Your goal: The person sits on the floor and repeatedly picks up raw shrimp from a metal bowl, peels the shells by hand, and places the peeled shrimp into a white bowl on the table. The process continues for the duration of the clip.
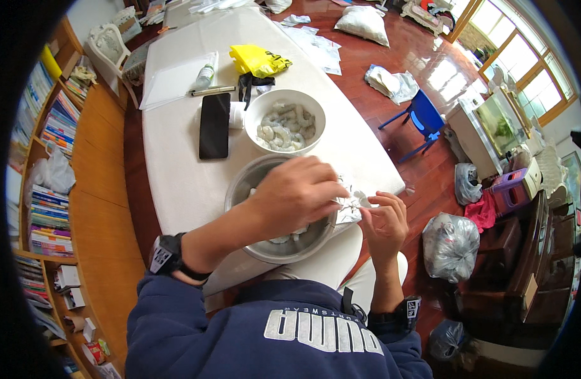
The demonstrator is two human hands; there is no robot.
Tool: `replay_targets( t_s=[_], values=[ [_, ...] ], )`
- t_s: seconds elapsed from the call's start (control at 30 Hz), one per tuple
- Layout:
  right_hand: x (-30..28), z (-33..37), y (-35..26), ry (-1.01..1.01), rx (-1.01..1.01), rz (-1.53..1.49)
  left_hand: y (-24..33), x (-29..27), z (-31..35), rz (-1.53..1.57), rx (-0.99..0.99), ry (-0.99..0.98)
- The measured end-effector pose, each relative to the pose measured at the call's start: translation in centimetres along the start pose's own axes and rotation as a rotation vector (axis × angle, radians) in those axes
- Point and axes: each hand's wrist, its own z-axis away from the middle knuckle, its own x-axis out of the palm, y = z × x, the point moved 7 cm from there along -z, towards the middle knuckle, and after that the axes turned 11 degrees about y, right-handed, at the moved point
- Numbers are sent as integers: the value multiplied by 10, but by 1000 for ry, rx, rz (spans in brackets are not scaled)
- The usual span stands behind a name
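Observation:
A metal bowl [238, 183] stands at the near end of the table, partly covered by my left forearm; a few pale pieces show inside. My left hand [300, 192] is above its right rim, fingers pinched together. Opposite it, my right hand [385, 221] has thumb and forefinger brought together. Between the fingertips lies a white sheet [350, 208] with thin dark streaks, at the table's edge. Whatever small thing the fingers pinch is too small to make out. Just beyond the metal bowl, a white bowl [255, 114] holds peeled, greyish shrimp [287, 126].
A black phone [214, 126] lies left of the white bowl, against a white roll [236, 115]. Farther off are a yellow plastic bag [257, 61], a small bottle [204, 76] and papers [167, 85]. A blue chair [423, 120] and filled bags [451, 246] stand on the right.

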Motion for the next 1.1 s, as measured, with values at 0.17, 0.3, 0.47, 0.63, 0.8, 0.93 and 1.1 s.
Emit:
replay_targets(
  t_s=[0.17,0.3,0.47,0.63,0.8,0.93,1.1],
  values=[
    [4,-15,-28,17,-187,241,20,40,-23,14,153,-92],
    [7,-20,-35,32,-226,315,17,51,-24,-66,103,-104],
    [15,-27,-33,45,-193,330,10,53,-23,-119,55,-75],
    [19,-28,-20,65,-118,259,-7,43,-26,50,-102,-1],
    [19,-13,18,32,30,169,-24,21,-27,267,-326,114],
    [22,9,54,-31,235,30,-39,1,-12,364,-496,144],
    [21,20,51,-78,133,-4,-59,-2,12,476,-751,174]
  ],
)
